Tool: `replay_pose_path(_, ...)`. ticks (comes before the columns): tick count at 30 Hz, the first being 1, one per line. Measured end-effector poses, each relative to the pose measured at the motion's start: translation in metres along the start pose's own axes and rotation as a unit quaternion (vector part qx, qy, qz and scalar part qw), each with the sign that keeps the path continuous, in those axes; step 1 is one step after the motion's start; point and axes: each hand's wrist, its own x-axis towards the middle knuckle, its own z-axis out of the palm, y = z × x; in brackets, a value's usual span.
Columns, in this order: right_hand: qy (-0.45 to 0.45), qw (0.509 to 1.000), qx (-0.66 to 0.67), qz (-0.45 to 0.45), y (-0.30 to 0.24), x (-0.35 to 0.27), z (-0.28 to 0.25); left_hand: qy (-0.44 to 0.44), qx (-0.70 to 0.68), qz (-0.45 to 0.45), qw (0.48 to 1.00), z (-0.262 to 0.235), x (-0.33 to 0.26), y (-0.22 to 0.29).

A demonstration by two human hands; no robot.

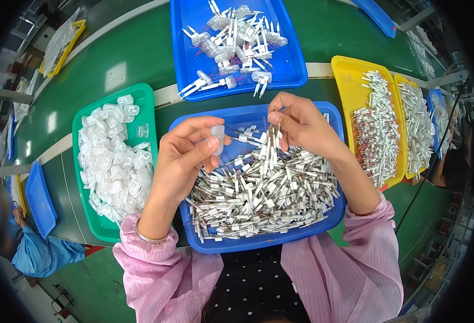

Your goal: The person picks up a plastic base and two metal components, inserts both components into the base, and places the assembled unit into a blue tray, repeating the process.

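Observation:
My left hand (182, 148) pinches a translucent white plastic cover (218, 141) between thumb and fingers, over the left part of a blue tray (207, 246). To the right, my right hand (307, 128) is closed on a small bunch of thin white parts with wire leads (272, 144); they hang down from its fingertips. Beneath both hands the tray holds a heap of similar white wired parts (264, 199). The held cover and the bunch are apart from each other.
On the left, a green tray (81, 161) holds many clear plastic covers (116, 167). A blue tray (180, 64) beyond carries covers joined with white wired parts (237, 43). Yellow trays (342, 81) of white parts stand right. A person in a blue sleeve (40, 253) is at far left.

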Motion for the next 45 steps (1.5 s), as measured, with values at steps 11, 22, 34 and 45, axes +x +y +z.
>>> replay_pose_path(11, -0.005, 0.984, -0.175, -0.035, 0.000, -0.013, -0.017, 0.000, -0.040, -0.016, 0.999, -0.004, -0.002, 0.004)
replay_pose_path(22, 0.167, 0.892, -0.353, -0.228, -0.062, -0.052, 0.010, -0.138, -0.198, 0.020, 0.970, 0.000, -0.010, -0.004)
replay_pose_path(34, 0.129, 0.871, -0.230, -0.414, -0.055, -0.043, 0.032, -0.170, -0.221, 0.054, 0.959, 0.002, -0.012, -0.003)
replay_pose_path(45, 0.158, 0.684, -0.435, -0.563, -0.055, -0.047, 0.047, -0.127, -0.146, 0.071, 0.979, 0.004, -0.015, 0.001)
